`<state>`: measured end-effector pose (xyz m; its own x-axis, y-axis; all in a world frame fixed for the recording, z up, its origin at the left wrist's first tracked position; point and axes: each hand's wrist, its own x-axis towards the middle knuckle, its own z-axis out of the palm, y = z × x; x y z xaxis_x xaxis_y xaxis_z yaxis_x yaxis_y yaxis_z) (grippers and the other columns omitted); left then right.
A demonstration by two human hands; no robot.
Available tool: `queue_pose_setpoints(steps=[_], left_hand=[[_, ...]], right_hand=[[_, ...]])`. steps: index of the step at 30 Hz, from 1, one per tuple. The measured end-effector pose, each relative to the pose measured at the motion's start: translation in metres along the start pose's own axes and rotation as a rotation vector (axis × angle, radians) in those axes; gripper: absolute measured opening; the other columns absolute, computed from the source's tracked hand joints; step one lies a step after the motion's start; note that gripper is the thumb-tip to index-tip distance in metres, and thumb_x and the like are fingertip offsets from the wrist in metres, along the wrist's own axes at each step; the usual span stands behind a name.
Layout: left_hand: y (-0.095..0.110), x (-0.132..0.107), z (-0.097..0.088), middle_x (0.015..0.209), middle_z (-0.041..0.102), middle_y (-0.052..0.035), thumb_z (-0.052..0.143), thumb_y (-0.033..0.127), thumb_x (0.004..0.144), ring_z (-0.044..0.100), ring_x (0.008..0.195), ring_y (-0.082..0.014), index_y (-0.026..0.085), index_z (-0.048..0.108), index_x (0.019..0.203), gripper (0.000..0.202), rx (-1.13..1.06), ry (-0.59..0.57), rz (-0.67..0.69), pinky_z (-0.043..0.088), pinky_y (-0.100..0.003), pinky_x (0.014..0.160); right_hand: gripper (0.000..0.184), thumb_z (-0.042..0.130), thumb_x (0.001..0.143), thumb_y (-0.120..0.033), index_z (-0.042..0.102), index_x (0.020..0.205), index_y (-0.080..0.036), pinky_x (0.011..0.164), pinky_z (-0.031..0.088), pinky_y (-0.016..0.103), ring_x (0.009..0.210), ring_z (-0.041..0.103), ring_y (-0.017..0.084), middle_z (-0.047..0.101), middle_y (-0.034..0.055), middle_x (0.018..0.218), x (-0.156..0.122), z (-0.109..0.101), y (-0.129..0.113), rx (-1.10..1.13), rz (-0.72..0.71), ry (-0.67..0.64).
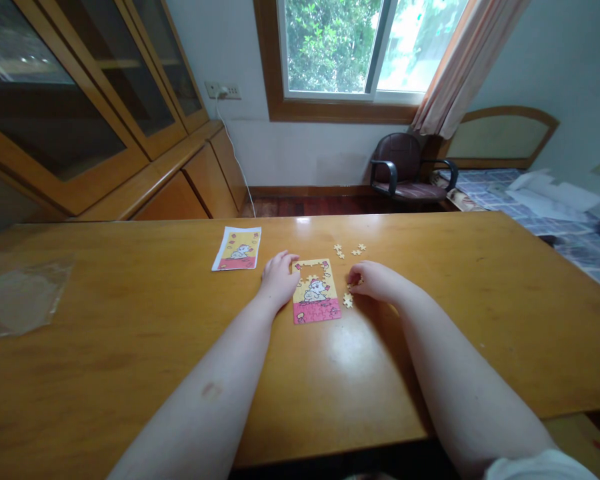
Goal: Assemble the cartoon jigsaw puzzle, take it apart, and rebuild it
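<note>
1. the left hand [279, 279] rests on the table, its fingers loosely curled and holding nothing, with the fingertips at the left edge of the partly built jigsaw puzzle [316, 291].
2. the right hand [373, 280] is bunched almost to a pinch just right of the puzzle, over a few loose pieces [348, 301]; i cannot tell whether it has hold of one.
3. the puzzle lies flat between the hands, its pink lower part filled in and gaps showing along the top.
4. a small scatter of puzzle pieces [347, 250] sits beyond it, well clear of both hands.
5. a printed picture card [237, 249] lies left of the left hand, and a clear plastic bag [23, 300] lies further left, both on the wooden table [130, 360].
</note>
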<state>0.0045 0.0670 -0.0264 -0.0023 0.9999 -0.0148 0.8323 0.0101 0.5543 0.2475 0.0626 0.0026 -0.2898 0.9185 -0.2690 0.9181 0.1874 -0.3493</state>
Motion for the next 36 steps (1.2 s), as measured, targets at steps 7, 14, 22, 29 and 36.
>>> queue_pose_setpoints(steps=[7,14,22,29,36], left_hand=[[-0.002,0.001,0.002,0.142,0.047,-0.0071,0.049,0.02,0.076,0.037,0.135,-0.0266,0.023,0.06,0.12,0.045,-0.012,0.007,0.01,0.028,-0.044,0.115],[-0.003,0.001,0.002,0.143,0.046,-0.0075,0.049,0.02,0.076,0.036,0.135,-0.0266,0.023,0.059,0.121,0.046,-0.009,0.003,0.008,0.027,-0.044,0.115],[-0.001,0.0,0.001,0.142,0.047,-0.0078,0.05,0.019,0.076,0.038,0.135,-0.0268,0.023,0.06,0.12,0.046,0.0,0.003,0.01,0.029,-0.044,0.114],[-0.003,0.001,0.002,0.142,0.047,-0.0074,0.05,0.02,0.076,0.037,0.135,-0.0266,0.023,0.06,0.121,0.046,0.004,0.003,0.009,0.029,-0.044,0.114],[-0.002,0.0,0.002,0.143,0.046,-0.0061,0.05,0.02,0.075,0.037,0.135,-0.0267,0.025,0.06,0.119,0.046,-0.003,0.005,0.002,0.029,-0.044,0.114]], right_hand=[[0.01,0.067,0.068,-0.019,0.069,0.078,-0.019,0.062,0.04,0.024,0.076,0.061,0.018,0.069,0.0054,0.087,-0.001,0.001,-0.002,-0.032,-0.017,0.021],[0.012,0.067,0.069,-0.019,0.068,0.081,-0.02,0.062,0.04,0.023,0.075,0.06,0.017,0.068,0.0038,0.086,0.003,0.005,0.003,-0.008,-0.015,0.044],[0.019,0.068,0.069,-0.019,0.071,0.087,-0.022,0.065,0.041,0.023,0.077,0.061,0.016,0.068,0.0035,0.089,0.007,0.005,0.012,0.009,-0.029,0.079],[0.007,0.066,0.074,-0.026,0.067,0.075,-0.019,0.058,0.038,0.024,0.069,0.06,0.016,0.07,0.004,0.079,0.007,0.008,0.0,0.003,0.053,0.056],[0.016,0.065,0.077,-0.024,0.069,0.092,-0.022,0.069,0.041,0.022,0.08,0.06,0.015,0.066,0.004,0.092,0.005,0.006,0.002,0.022,-0.053,0.165]])
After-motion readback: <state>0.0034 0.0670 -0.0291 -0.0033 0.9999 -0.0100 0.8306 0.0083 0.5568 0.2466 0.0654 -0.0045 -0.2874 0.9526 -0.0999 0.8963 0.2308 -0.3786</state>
